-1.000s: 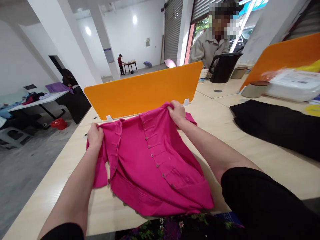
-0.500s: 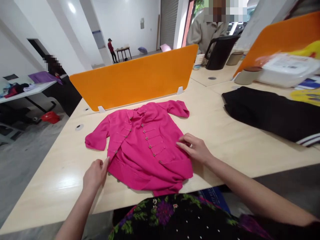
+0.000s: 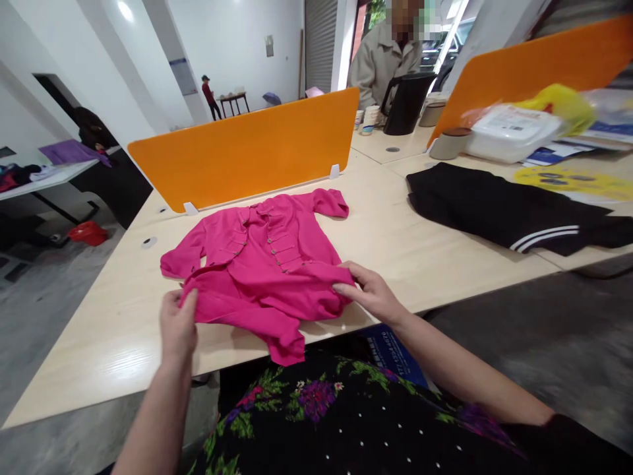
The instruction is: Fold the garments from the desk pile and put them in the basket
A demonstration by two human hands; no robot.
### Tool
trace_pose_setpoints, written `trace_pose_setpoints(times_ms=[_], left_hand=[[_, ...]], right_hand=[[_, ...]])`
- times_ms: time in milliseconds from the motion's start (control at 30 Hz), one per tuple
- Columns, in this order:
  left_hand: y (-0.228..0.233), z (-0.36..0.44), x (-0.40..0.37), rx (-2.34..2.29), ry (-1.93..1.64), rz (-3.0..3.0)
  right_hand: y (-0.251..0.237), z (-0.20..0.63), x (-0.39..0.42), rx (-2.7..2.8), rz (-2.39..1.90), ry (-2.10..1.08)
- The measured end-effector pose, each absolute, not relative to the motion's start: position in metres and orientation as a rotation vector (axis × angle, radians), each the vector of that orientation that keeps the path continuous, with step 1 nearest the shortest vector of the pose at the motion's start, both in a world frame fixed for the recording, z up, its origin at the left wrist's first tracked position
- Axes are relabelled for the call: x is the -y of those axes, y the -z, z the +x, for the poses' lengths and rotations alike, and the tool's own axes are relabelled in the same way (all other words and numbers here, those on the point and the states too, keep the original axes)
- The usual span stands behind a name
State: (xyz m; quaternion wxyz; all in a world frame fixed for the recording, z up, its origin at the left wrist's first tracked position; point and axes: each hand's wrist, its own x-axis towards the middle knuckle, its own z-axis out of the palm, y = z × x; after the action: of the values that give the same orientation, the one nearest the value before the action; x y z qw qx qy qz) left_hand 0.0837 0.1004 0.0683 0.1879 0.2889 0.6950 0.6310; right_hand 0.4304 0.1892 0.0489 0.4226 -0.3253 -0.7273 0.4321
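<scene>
**Pale wooden desk, pink blouse gripped at both lower corners**

Pale wood forms the desk (image 3: pixel 445 264) on which the work lies, in a white-walled hall with grey floor. On it the left hand (image 3: pixel 178 326) pinches the near-left hem of a pink blouse (image 3: pixel 262 264), fingers closed over the cloth. The right hand (image 3: pixel 368 290) grips the near-right hem the same way, thumb on top, fabric bunched between thumb and fingers. The blouse lies button-side up, collar towards the far edge, both short sleeves spread out; its lower part is folded up and rumpled, with one corner hanging over the near edge of the desk.

Just behind the collar stands an orange divider (image 3: pixel 247 155), upright on white clips. To the right, well apart from the blouse, lies a black garment (image 3: pixel 494 204) with white stripes. Further right are a white box (image 3: pixel 509 132), a yellow bag (image 3: pixel 564 102) and a second orange divider (image 3: pixel 534 63). Beyond the first divider stands a black jug (image 3: pixel 408 102) beside paper cups (image 3: pixel 368 119), with a seated person (image 3: pixel 380 59) in a beige jacket behind them. Far left is a table (image 3: pixel 49 178) with heaped clothes.
</scene>
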Motion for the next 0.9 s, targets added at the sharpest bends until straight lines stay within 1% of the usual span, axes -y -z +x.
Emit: trace_pose_setpoints(times_ms=[67,100,200,300,367,433,500,567,633,700,767,833,900], left_hand=[[-0.099,0.069,-0.095,-1.847,-1.909,0.681],[-0.114,0.065,-0.093,-1.804,-1.919,0.655],[-0.151,0.074,-0.091,-1.718,-1.789,0.713],[-0.165,0.103,-0.096,-1.585,-1.638,0.912],[-0.158,0.120,-0.101,-1.446,-1.506,1.101],[-0.140,0.128,-0.103,-1.422,-1.341,1.303],[-0.114,0.125,-0.101,-1.652,-1.209,1.496],[-0.088,0.114,-0.092,-2.058,-1.075,1.609],[-0.064,0.101,-0.081,-2.418,-0.865,1.582],[-0.046,0.093,-0.071,-2.574,-0.607,1.550],[-0.034,0.090,-0.067,-2.573,-0.425,1.602],[-0.029,0.094,-0.068,-2.512,-0.409,1.657],[-0.032,0.101,-0.070,-2.414,-0.588,1.586]], right_hand=[[-0.062,0.435,-0.191,1.719,-0.793,-1.214],[-0.066,0.435,-0.191,1.667,-0.778,-1.268],[-0.072,0.423,-0.189,1.580,-0.742,-1.331],[-0.078,0.405,-0.186,1.600,-0.717,-1.305],[-0.082,0.396,-0.186,1.598,-0.700,-1.290],[-0.084,0.393,-0.186,1.631,-0.688,-1.300],[-0.081,0.396,-0.185,1.777,-0.692,-1.324],[-0.072,0.404,-0.181,1.997,-0.727,-1.325],[-0.062,0.414,-0.173,2.155,-0.810,-1.255],[-0.052,0.422,-0.164,2.218,-0.860,-1.137],[-0.047,0.426,-0.156,2.254,-0.839,-0.987],[-0.049,0.425,-0.148,2.277,-0.833,-0.837],[-0.056,0.423,-0.141,2.234,-0.891,-0.770]])
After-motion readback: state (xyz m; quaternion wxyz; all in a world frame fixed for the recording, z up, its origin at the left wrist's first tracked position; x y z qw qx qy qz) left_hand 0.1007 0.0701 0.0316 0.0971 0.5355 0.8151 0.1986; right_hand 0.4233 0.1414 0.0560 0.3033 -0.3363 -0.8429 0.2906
